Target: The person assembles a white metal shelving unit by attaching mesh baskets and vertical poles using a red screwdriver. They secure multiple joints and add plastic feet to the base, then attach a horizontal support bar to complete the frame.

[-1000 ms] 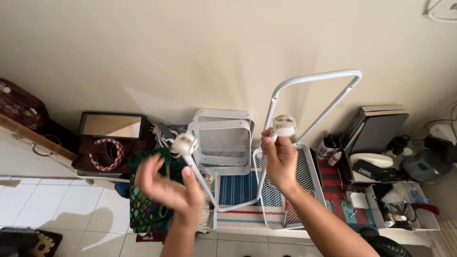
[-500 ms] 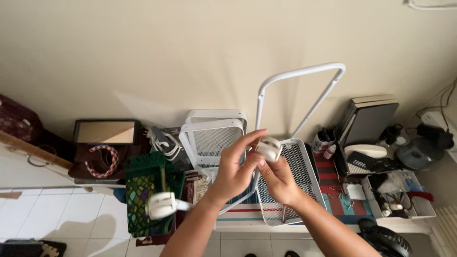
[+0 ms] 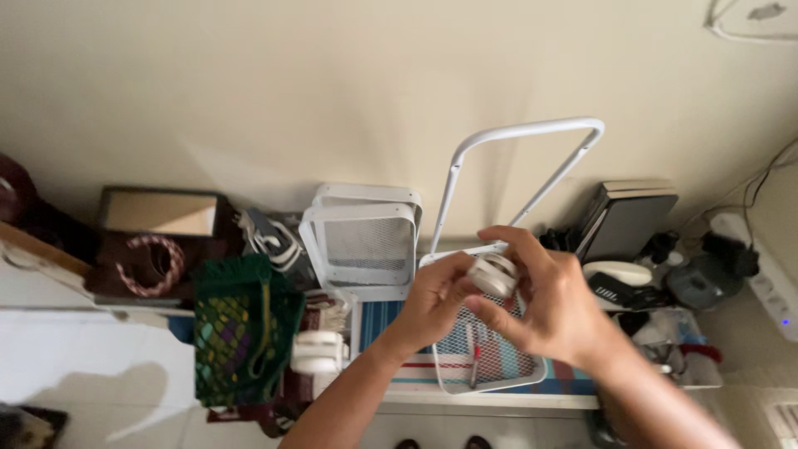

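both hands meet in front of the chest around a small white caster wheel, held above the white mesh tray. the left hand pinches the wheel from the left with curled fingers; the right hand wraps over it from the right, fingers closed around it. half a second ago the left thumb and fingers were stretched over the wheel; now they are tucked closer, and the right hand has come up and over it. the second caster, on the end of the white tube, hangs lower left beside the green woven bag, much as before. the view has shifted slightly left
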